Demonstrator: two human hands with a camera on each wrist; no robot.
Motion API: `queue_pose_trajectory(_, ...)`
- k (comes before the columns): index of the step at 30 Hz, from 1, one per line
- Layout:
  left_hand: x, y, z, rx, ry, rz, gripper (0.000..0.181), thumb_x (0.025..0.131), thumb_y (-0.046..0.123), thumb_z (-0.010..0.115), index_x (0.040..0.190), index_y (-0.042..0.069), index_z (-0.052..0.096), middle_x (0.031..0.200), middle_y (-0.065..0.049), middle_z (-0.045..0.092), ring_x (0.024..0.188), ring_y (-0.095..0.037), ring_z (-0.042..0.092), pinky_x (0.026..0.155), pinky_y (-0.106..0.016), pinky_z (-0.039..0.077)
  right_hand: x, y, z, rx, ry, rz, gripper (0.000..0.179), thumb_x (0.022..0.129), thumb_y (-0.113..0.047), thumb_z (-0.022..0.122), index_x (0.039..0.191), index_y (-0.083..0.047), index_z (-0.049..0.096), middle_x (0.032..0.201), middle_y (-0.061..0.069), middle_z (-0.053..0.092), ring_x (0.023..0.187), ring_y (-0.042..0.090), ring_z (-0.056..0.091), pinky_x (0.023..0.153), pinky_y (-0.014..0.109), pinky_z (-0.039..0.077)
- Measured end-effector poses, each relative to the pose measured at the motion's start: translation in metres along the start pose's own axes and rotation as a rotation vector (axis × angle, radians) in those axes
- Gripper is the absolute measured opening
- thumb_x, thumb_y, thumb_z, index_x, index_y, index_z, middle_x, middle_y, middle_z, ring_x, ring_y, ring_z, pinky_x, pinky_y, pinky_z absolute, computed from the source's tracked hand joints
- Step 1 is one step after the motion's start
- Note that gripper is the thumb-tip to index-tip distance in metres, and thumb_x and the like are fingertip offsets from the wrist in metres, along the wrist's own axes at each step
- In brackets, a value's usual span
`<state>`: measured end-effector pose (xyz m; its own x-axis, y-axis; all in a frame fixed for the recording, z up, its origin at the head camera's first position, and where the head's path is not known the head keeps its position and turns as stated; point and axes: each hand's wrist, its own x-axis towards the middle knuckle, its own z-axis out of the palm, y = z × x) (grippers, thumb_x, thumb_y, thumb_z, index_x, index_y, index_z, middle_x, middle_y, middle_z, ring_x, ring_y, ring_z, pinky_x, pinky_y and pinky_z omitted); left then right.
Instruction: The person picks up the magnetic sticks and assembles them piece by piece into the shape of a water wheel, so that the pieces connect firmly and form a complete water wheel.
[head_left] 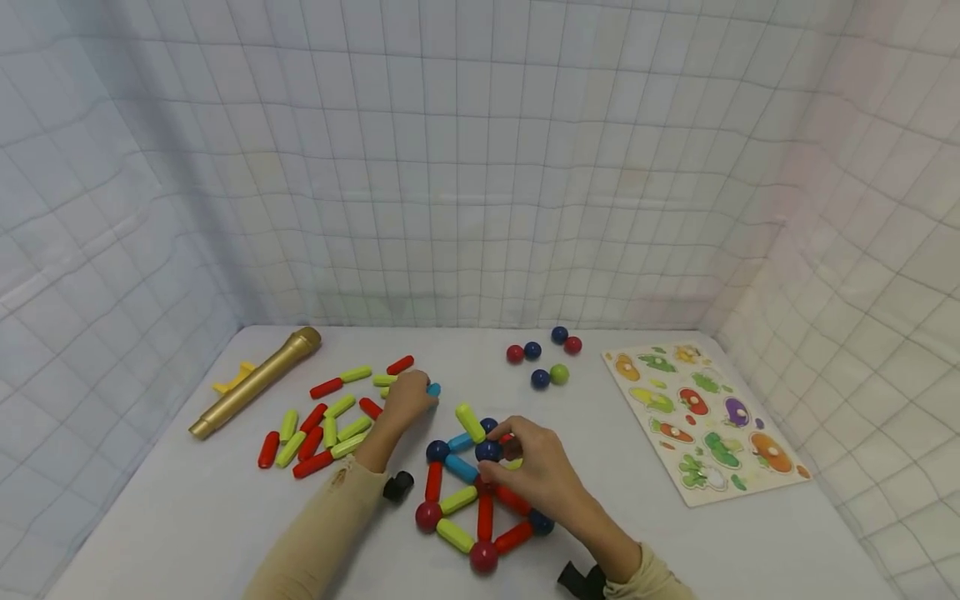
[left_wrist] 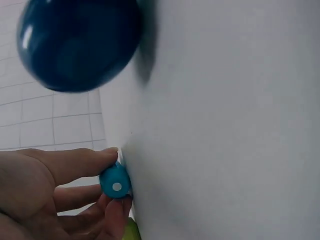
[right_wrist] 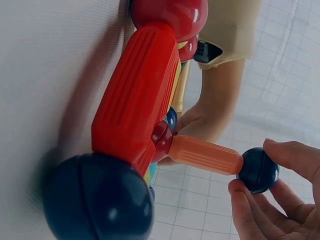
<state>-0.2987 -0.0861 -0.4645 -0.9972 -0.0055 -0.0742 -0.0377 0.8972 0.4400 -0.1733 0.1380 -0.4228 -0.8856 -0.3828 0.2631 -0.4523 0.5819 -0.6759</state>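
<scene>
Between thumb and fingertips, my left hand [head_left: 405, 404] pinches a blue rod [left_wrist: 113, 180] low over the table, at the edge of the scattered rods. My right hand [head_left: 542, 467] pinches a dark blue ball [right_wrist: 256, 170] between thumb and fingers. This ball sits at the end of an orange-red rod [right_wrist: 206, 154] that rises from a red ball [right_wrist: 161, 141] in the middle of a flat frame of rods and balls. Red rods [head_left: 513, 537], lime rods [head_left: 455, 535] and blue rods make up the frame. In the head view a lime rod [head_left: 469, 422] overlaps the held ball's far side.
Loose red and lime rods [head_left: 290, 450] lie at the left. Several loose balls [head_left: 540, 379] are spread behind the frame. A gold toy microphone [head_left: 255, 383] lies at the far left, and a vegetable puzzle board [head_left: 708, 425] at the right. White gridded cloth encloses the table.
</scene>
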Motion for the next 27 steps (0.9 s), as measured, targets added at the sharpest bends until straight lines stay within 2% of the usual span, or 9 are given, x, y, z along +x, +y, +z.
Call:
queue_pose_trajectory(3,-0.009,-0.006,0.000,-0.112,-0.008,0.054,0.035,0.086,0.018,0.072,0.112,-0.005,0.066,0.098,-0.015,0.069,0.083,-0.023,0.061,0.077,-0.037,0.054,0.000,0.001,0.002,0.011,-0.016,0.014,0.031,0.082,-0.024,0.078,0.107,-0.014,0.063,0.099,-0.002,0.070,0.083,0.008,0.066,0.076,0.015,0.054)
queue_pose_trajectory(8,-0.035,-0.013,-0.007,-0.439,-0.095,0.113,0.035,0.084,0.022,0.076,0.114,0.007,0.067,0.106,-0.008,0.070,0.095,-0.020,0.066,0.083,-0.037,0.056,-0.001,0.002,0.003,0.027,-0.019,0.004,0.030,0.082,-0.024,0.079,0.105,-0.014,0.063,0.099,-0.002,0.070,0.082,0.007,0.066,0.075,0.015,0.054)
queue_pose_trajectory(11,-0.049,-0.015,-0.013,-0.529,-0.149,0.192,0.033,0.084,0.022,0.077,0.112,0.010,0.065,0.106,-0.006,0.071,0.099,-0.021,0.068,0.088,-0.039,0.056,-0.001,0.001,0.001,0.033,-0.009,-0.004,0.029,0.082,-0.023,0.079,0.104,-0.014,0.063,0.098,-0.003,0.070,0.082,0.007,0.065,0.075,0.015,0.053)
queue_pose_trajectory(15,-0.065,-0.018,-0.019,-0.549,-0.184,0.291,0.034,0.084,0.022,0.077,0.112,0.008,0.064,0.104,-0.006,0.072,0.097,-0.021,0.069,0.085,-0.036,0.058,-0.001,0.001,0.000,0.043,-0.010,-0.002,0.028,0.082,-0.022,0.078,0.105,-0.015,0.063,0.099,-0.003,0.070,0.083,0.006,0.065,0.076,0.014,0.053)
queue_pose_trajectory(19,-0.074,-0.019,-0.020,-0.524,-0.178,0.319,0.032,0.084,0.021,0.076,0.110,0.007,0.064,0.103,-0.006,0.072,0.096,-0.021,0.070,0.083,-0.036,0.058,0.000,0.001,-0.001,0.049,-0.012,-0.009,0.029,0.082,-0.021,0.078,0.105,-0.014,0.063,0.100,-0.003,0.070,0.084,0.006,0.065,0.077,0.014,0.053)
queue_pose_trajectory(23,-0.075,-0.016,-0.013,-0.458,-0.151,0.333,0.029,0.084,0.020,0.076,0.108,0.009,0.064,0.100,-0.004,0.072,0.093,-0.019,0.068,0.083,-0.035,0.058,0.000,0.002,0.000,0.050,0.004,-0.024,0.029,0.081,-0.020,0.079,0.104,-0.014,0.063,0.099,-0.004,0.070,0.084,0.006,0.066,0.076,0.015,0.054)
queue_pose_trajectory(27,-0.075,-0.015,-0.008,-0.403,-0.125,0.318,0.029,0.082,0.018,0.078,0.107,0.012,0.065,0.097,-0.001,0.071,0.091,-0.016,0.066,0.082,-0.035,0.057,0.000,0.001,0.000,0.044,0.012,-0.036,0.029,0.080,-0.019,0.080,0.103,-0.014,0.063,0.097,-0.005,0.069,0.083,0.005,0.065,0.076,0.016,0.055)
